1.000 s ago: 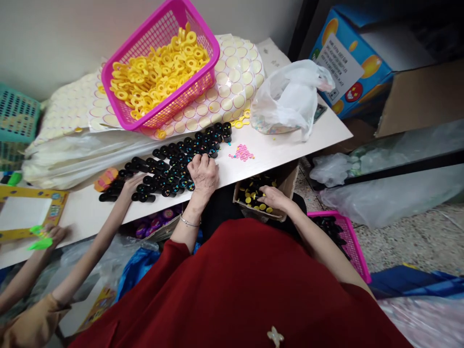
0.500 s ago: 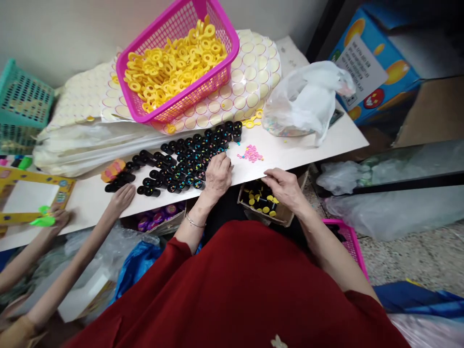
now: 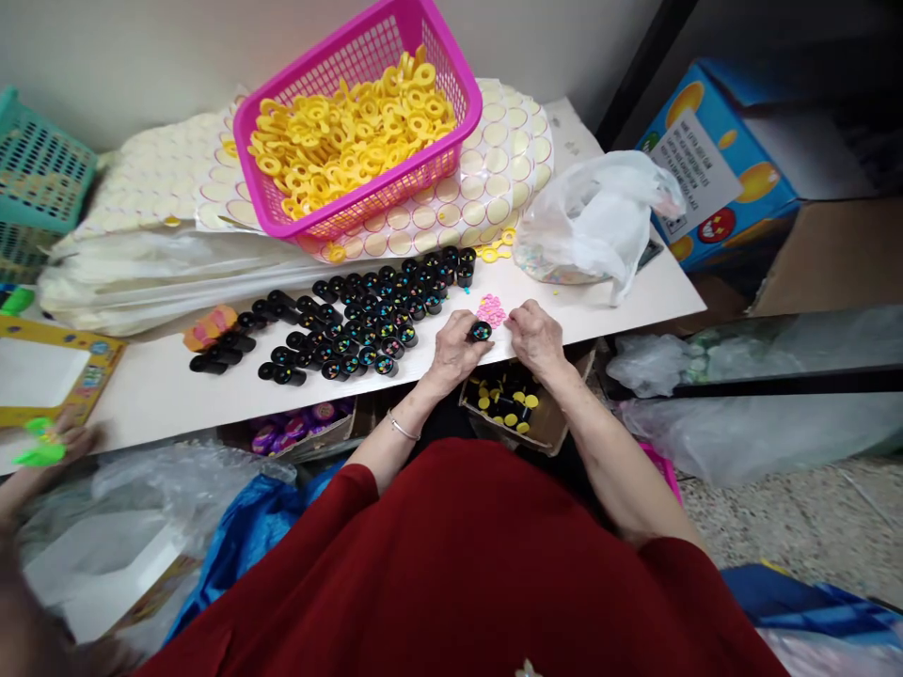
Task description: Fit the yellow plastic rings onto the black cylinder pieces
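Open tabletop (image 3: 579,311) before the plastic bag (image 3: 596,226), dense black tubes (image 3: 368,355) leftward.

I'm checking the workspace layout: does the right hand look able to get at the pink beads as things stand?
Probably yes: the right hand is close beside the pink beads, with nothing visible between; the left hand holds a black tube on the other side.

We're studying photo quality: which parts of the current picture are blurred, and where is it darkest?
Head view: the co-worker's hand and the lower left corner look smeared, the wearer's left hand fairly clear; head view again: darkest at upper right, beyond the blue carton.
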`<state>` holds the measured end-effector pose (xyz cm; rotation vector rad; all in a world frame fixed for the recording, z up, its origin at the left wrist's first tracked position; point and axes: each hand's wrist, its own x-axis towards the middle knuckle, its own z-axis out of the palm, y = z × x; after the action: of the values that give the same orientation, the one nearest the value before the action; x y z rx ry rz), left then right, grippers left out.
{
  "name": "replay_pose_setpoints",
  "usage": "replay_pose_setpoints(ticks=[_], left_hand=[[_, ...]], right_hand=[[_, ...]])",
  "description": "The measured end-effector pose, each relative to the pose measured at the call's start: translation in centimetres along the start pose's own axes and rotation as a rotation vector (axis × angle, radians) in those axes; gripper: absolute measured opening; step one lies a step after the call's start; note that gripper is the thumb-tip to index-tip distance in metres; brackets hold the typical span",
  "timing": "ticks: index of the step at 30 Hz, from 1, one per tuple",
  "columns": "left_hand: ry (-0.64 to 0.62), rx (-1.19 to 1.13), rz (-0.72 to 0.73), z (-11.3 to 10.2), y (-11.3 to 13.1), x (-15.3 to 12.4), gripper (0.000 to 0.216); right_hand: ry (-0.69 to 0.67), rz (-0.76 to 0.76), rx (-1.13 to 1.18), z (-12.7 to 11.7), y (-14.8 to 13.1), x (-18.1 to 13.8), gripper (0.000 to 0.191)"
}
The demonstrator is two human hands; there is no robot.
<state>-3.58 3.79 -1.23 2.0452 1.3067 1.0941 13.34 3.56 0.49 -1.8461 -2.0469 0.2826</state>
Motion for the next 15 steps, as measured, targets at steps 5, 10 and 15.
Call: replay_pose_setpoints(ticks=[5, 10, 15], left_hand=[[-0.046, -0.088, -0.122, 1.1, -0.3, 0.4, 0.030], [-0.011, -0.128, -0.212, 2.1, -0.7, 0.8, 0.038], [-0.010, -0.156, -0.177, 1.9, -0.5, 0.7, 0.035]], right_hand=[[0.013, -0.006, 0.091, -0.1, 0.8, -0.3, 0.026], [0.162, 0.017, 0.333, 0.2, 1.7, 0.1, 0.016], [0.185, 0.158, 0.583, -0.2, 1.2, -0.4, 0.012]])
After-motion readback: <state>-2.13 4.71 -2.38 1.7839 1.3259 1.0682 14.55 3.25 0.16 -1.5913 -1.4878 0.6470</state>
